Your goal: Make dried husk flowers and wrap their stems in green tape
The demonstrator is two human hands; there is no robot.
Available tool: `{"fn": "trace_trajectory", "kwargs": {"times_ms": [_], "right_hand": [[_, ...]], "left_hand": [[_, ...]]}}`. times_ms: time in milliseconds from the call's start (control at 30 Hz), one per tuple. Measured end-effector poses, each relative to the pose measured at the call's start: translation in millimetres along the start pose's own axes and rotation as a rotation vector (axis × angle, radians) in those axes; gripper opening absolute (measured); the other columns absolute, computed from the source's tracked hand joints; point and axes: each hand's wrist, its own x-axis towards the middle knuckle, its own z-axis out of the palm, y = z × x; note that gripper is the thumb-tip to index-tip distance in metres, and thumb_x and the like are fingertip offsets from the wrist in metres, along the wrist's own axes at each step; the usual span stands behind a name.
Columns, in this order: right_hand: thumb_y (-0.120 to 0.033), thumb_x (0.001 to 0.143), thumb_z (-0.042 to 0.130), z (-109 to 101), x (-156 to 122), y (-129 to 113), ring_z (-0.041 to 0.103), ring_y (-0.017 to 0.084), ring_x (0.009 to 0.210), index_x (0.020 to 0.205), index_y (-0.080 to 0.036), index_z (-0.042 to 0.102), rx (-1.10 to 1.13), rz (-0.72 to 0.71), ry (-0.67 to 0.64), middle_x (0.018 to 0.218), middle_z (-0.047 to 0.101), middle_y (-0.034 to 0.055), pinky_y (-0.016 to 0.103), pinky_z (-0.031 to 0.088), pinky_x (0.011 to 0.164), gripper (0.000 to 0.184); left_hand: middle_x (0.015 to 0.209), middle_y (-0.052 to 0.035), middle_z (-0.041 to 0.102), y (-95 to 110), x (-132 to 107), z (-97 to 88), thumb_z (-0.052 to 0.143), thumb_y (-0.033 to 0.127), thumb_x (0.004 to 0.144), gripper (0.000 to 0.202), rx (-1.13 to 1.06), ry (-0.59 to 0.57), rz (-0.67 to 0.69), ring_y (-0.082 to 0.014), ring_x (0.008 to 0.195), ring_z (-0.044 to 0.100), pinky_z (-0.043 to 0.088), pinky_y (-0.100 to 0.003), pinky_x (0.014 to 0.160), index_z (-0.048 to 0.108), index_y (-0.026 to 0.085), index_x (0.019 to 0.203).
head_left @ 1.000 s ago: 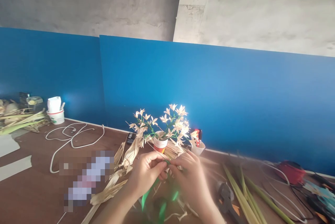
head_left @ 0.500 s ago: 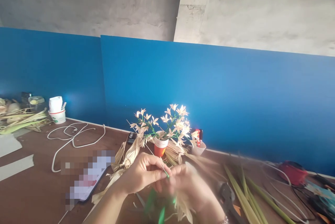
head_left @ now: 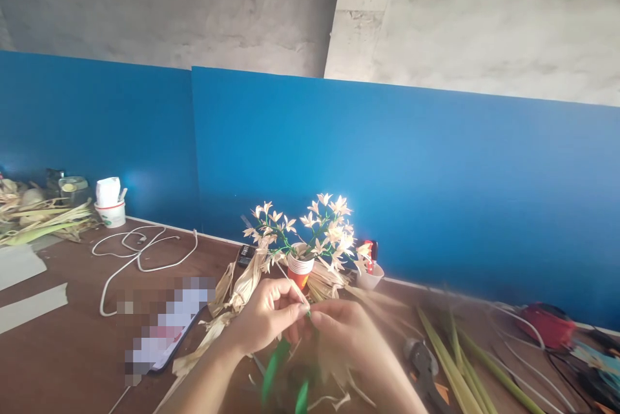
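My left hand (head_left: 268, 317) pinches a thin pale stem (head_left: 291, 280) that slants up and left from the fingertips. My right hand (head_left: 346, 330) meets it, thumb and finger closed on a narrow green strip (head_left: 309, 314) at the stem's lower end. Beneath the hands hang blurred green strip pieces (head_left: 275, 369); whether they join the pinched strip is hidden. Just beyond the hands, an orange and white paper cup stack (head_left: 299, 269) holds cream husk flowers (head_left: 334, 233) on green stems. Dried corn husks (head_left: 248, 278) lie around the cups.
A phone (head_left: 177, 330) and white cable (head_left: 133, 259) lie left. Further left are a white cup (head_left: 111, 214), husks (head_left: 48, 217) and paper strips (head_left: 33, 307). Right are a dark-handled tool (head_left: 423, 369), green leaves (head_left: 450, 356) and a red object (head_left: 545, 323). A blue partition (head_left: 387, 175) stands behind.
My right hand has come in closer to the left fingertips and turned, its fingers now pinching at the green strip. The left hand keeps its hold on the stem. The view has shifted slightly.
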Motion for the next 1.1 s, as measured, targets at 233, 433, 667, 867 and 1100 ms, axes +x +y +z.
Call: {"fn": "trace_trajectory", "kwargs": {"times_ms": [233, 433, 667, 867, 1100], "right_hand": [[-0.02, 0.065, 0.064, 11.4, -8.5, -8.1, 0.064, 0.025, 0.081, 0.087, -0.025, 0.072, -0.633, -0.427, 0.459, 0.084, 0.072, 0.0037, 0.039, 0.044, 0.078, 0.024], [-0.015, 0.067, 0.06, 24.2, -7.3, -3.4, 0.06, 0.021, 0.067, 0.071, -0.026, 0.068, -0.829, -0.64, 0.659, 0.066, 0.069, -0.0005, 0.042, 0.037, 0.081, 0.014], [-0.014, 0.069, 0.06, 22.8, -7.6, -3.5, 0.06, 0.019, 0.068, 0.071, -0.026, 0.067, -0.836, -0.672, 0.651, 0.065, 0.068, -0.003, 0.045, 0.03, 0.091, 0.014], [-0.014, 0.075, 0.057, 20.4, -6.8, -1.5, 0.059, 0.018, 0.066, 0.069, -0.025, 0.069, -0.791, -0.6, 0.583, 0.064, 0.066, -0.001, 0.04, 0.035, 0.084, 0.017], [-0.026, 0.078, 0.056, 14.2, -5.8, -1.6, 0.06, 0.021, 0.073, 0.072, -0.023, 0.072, -0.584, -0.309, 0.382, 0.074, 0.069, 0.0036, 0.032, 0.04, 0.069, 0.017]], "left_hand": [[0.057, 0.0027, 0.06, 5.9, 1.6, 7.2, 0.067, 0.036, 0.073, 0.023, -0.023, 0.14, 0.003, -0.0102, 0.042, 0.056, 0.043, -0.02, 0.043, 0.058, 0.014, 0.072], [0.055, 0.003, 0.058, 11.9, 1.1, 12.8, 0.068, 0.04, 0.071, 0.027, -0.034, 0.154, -0.014, -0.0096, 0.042, 0.055, 0.042, -0.019, 0.043, 0.058, 0.014, 0.07], [0.053, 0.0029, 0.058, 6.9, 1.9, 15.3, 0.068, 0.043, 0.07, 0.031, -0.037, 0.168, -0.032, -0.01, 0.041, 0.055, 0.041, -0.019, 0.041, 0.058, 0.014, 0.071], [0.057, 0.0016, 0.06, 6.1, 1.9, 15.1, 0.07, 0.043, 0.069, 0.031, -0.036, 0.138, -0.04, -0.0107, 0.042, 0.056, 0.042, -0.02, 0.041, 0.06, 0.014, 0.072], [0.053, 0.0003, 0.063, 6.2, 0.4, 7.3, 0.071, 0.037, 0.072, 0.024, -0.068, 0.038, -0.02, -0.0128, 0.047, 0.06, 0.044, -0.021, 0.047, 0.061, 0.015, 0.074]]}}
